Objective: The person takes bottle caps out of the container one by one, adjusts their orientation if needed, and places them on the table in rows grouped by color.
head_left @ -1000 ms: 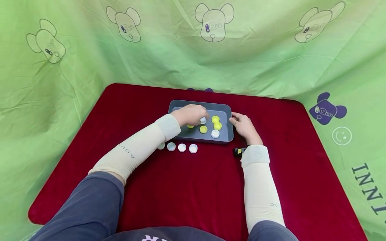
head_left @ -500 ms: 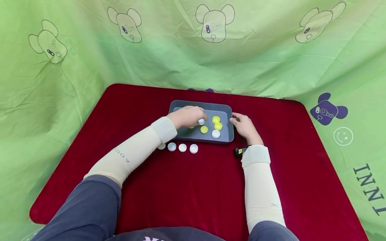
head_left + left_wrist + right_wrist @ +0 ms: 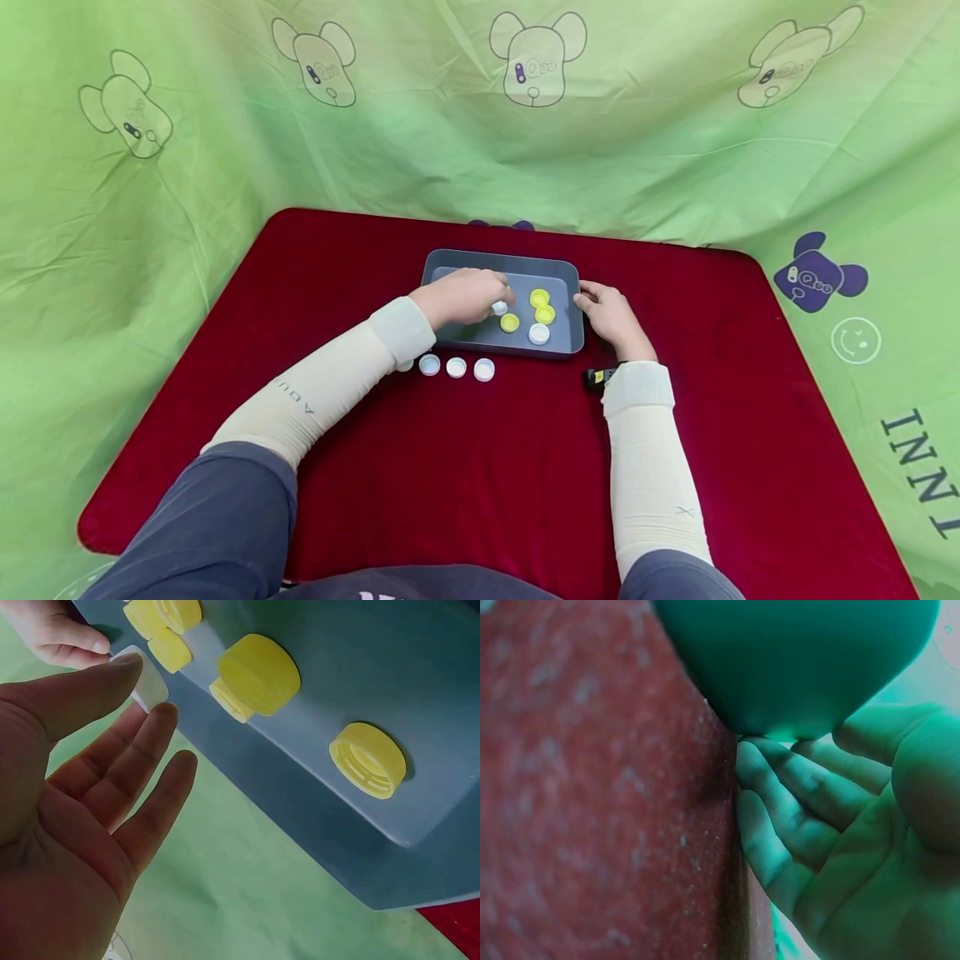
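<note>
My left hand (image 3: pixel 468 297) is over the grey tray (image 3: pixel 504 344), pinching a white bottle cap (image 3: pixel 151 681) between thumb and fingertips. Several yellow bottle caps (image 3: pixel 538 297) lie on the tray floor, one of them (image 3: pixel 259 673) overlapping another in the left wrist view. A further yellow cap (image 3: pixel 367 761) is hidden under my left hand in the head view. Near the tray's front right corner lies a loose white cap (image 3: pixel 538 333). My right hand (image 3: pixel 611 317) holds the tray's right edge, thumb at the rim and fingers against the outer wall.
In front of the tray, a row of several white caps (image 3: pixel 456 367) sits on the red cloth (image 3: pixel 450 467), its left end partly covered by the left sleeve. A black device (image 3: pixel 596 379) is at the right wrist. Green curtain (image 3: pixel 420 150) hangs behind the table.
My left hand has shifted slightly left and toward the body, with the white cap between its fingers. My right hand stays at the tray's edge.
</note>
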Demonstrator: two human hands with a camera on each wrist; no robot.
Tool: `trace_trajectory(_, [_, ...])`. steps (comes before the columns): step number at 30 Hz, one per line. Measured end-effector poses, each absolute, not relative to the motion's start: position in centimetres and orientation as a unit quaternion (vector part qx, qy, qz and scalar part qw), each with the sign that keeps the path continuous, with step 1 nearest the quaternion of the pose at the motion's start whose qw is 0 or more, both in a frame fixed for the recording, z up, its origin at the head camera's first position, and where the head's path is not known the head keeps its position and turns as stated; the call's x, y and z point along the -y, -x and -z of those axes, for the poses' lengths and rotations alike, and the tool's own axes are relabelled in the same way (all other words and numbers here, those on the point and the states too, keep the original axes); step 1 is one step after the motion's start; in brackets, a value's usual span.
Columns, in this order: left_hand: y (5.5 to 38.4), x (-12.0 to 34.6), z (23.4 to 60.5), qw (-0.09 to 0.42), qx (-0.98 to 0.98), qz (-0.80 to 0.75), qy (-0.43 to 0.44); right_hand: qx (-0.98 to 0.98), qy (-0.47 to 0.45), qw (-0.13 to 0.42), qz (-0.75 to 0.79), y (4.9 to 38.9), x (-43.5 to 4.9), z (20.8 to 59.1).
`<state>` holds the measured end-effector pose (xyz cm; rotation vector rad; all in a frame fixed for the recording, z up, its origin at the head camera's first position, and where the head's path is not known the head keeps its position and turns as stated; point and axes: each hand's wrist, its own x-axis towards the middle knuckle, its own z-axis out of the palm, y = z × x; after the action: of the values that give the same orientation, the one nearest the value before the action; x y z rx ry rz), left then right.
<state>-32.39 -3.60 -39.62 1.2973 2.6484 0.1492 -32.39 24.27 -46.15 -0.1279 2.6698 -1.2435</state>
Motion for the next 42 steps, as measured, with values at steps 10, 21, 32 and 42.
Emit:
trace_trajectory(10, [32.0,4.2,39.8,0.075,-0.891,-0.053,-0.444,-0.901,0.041,0.101,0.419,32.4,-24.2,46.1])
trace_trajectory(21, [31.7,4.7,40.0,0.066,-0.893,-0.052,-0.443,-0.901,0.039,0.099,0.420,32.4,-24.1,46.1])
trace_trajectory(32, [30.9,5.1,39.6,0.070,-0.898,-0.057,-0.430,-0.901,0.040,0.100,0.420,32.5,-24.1,46.1])
trace_trajectory(42, [30.4,5.5,39.8,0.060,-0.897,-0.066,-0.432,-0.902,0.041,0.103,0.418,32.5,-24.2,46.1])
